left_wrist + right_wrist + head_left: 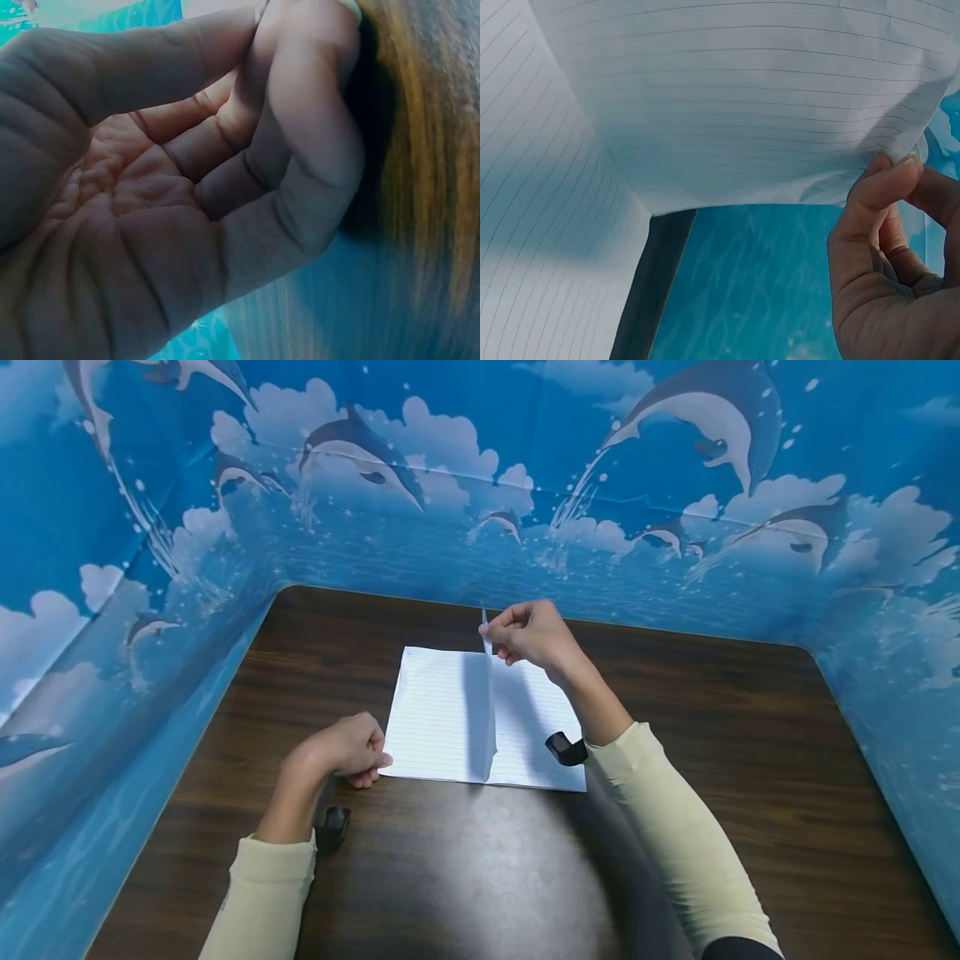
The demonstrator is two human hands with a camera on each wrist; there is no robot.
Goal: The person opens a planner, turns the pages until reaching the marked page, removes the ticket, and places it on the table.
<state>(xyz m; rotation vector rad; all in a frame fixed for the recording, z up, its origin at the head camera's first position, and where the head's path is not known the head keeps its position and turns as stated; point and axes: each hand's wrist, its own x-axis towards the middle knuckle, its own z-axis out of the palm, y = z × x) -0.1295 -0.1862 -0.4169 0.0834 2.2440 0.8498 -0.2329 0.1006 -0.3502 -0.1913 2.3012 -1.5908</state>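
Note:
An open ruled notebook [431, 714] lies on the dark wooden table. From its middle fold a single lined page [491, 718] stands almost upright, seen nearly edge-on in the head view. My right hand [536, 635] pinches the far corner of that page between thumb and fingers. In the right wrist view the lifted page [742, 112] spreads wide and creases near the pinch. At the notebook's near left corner, my left hand [348, 747] holds the edge with its thumb on top. The left wrist view shows curled fingers [315, 150] meeting the thumb; the paper there is mostly hidden.
The brown table [720, 760] extends around the notebook on all sides. A blue curtain [450, 527] printed with dolphins and clouds borders it at the back and both sides. Black wrist cameras [566, 749] sit at both sleeves, the right one just over the notebook's right page.

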